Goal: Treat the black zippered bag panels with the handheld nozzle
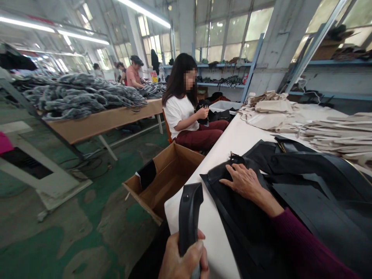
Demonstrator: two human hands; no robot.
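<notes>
My left hand (184, 257), at the bottom centre, is wrapped round a black curved handheld tool (190, 209) with a wider, angular top end; I cannot make out its exact kind. It is held upright beside the table's left edge. My right hand (244, 181) lies palm down, fingers spread, on a black leather-like panel (223, 195) near the table corner. A small dark bundle (236, 158) sits just beyond its fingertips. More black pieces (316, 201) overlap under and beyond my right forearm, some with brassy zip-like edges.
Stacks of cream fabric pieces (343, 133) lie at the back right of the white table (221, 155). An open cardboard box (162, 176) stands on the floor to the left. A seated person (184, 110) works beyond it. Grey looped material (90, 95) covers another table.
</notes>
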